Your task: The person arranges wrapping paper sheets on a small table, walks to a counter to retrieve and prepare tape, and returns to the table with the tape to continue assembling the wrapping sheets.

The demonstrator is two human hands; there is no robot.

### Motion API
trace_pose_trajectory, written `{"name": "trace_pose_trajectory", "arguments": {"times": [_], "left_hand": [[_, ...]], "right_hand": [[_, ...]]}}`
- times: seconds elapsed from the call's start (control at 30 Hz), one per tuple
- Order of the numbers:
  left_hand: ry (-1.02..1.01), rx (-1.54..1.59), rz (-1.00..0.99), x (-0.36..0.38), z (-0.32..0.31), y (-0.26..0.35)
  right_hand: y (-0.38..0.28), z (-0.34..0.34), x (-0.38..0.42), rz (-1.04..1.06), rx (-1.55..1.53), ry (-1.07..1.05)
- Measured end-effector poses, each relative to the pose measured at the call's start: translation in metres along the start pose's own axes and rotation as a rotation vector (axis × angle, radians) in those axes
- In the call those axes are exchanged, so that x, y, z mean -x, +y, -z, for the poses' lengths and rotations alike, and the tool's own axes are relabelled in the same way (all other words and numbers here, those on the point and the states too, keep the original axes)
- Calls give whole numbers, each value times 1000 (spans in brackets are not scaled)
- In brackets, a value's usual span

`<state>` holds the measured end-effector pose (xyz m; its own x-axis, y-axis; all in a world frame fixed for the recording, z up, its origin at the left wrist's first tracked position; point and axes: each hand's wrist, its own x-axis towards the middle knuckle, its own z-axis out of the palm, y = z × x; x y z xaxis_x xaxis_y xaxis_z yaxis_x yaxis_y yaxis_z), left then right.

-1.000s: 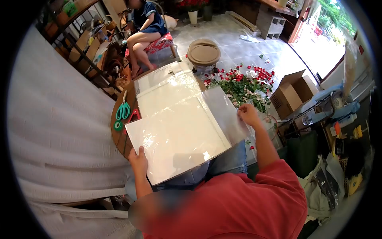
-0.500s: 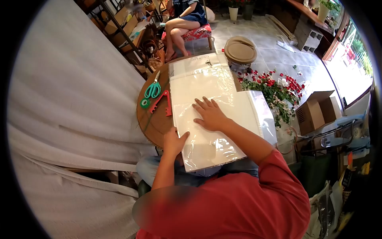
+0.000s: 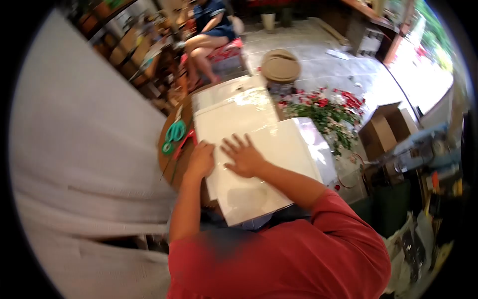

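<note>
Large white wrapping sheets point(image 3: 279, 149) with a glossy clear surface lie stacked on a round wooden table point(image 3: 172, 172), reaching toward my lap. My right hand point(image 3: 245, 157) presses flat on their middle, fingers spread. At the left edge of the sheets, my left hand point(image 3: 200, 158) has its fingers curled against the border; blur softens the grip. Just left of that hand are a red notched tool point(image 3: 186, 142), teal-handled scissors point(image 3: 175, 130) and a roll of green tape point(image 3: 168, 148).
Red and white flowers with green leaves point(image 3: 326, 112) lie on the floor to the right. Behind them stands a round brown stool point(image 3: 281, 66). An open cardboard box point(image 3: 386, 129) is farther right. Another person point(image 3: 209, 35) sits beyond the table. A pale curtain point(image 3: 84, 149) hangs at left.
My left hand has moved farther up the left edge of the sheets. My right hand stays flat on them. The lower left edges now look offset, and the whole view has shifted.
</note>
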<state>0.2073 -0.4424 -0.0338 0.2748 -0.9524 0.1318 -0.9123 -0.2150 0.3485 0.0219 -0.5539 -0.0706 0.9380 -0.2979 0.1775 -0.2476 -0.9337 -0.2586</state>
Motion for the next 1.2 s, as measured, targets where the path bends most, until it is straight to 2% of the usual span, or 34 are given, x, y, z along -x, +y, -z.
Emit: {"name": "trace_pose_trajectory", "arguments": {"times": [0.1,0.2,0.37,0.67,0.73,0.83,0.93,1.0,1.13,1.2], "left_hand": [[58,-10,15,-3,-8,-9],[146,79,-63,-3,-4,-4],[77,126,-33,5,2,4],[-13,61,-209,2,17,-19],[1,28,-355,-1,17,-30],[-71,55,-306,1,27,-24],[-115,83,-281,9,34,-17],[-68,22,-441,10,33,-20],[-119,33,-503,23,28,-7],[-117,151,-467,36,21,1]], "right_hand": [[4,-3,1,-2,-39,-15],[3,-1,0,-6,-112,-13],[1,0,4,-24,-139,-19],[1,0,5,14,-125,-17],[1,-1,3,-17,-95,-24],[2,-2,3,-14,-59,-21],[8,0,1,42,-35,-46],[16,0,-1,87,-21,-48],[45,4,-8,286,-7,-98],[62,6,-14,490,-8,-97]]}}
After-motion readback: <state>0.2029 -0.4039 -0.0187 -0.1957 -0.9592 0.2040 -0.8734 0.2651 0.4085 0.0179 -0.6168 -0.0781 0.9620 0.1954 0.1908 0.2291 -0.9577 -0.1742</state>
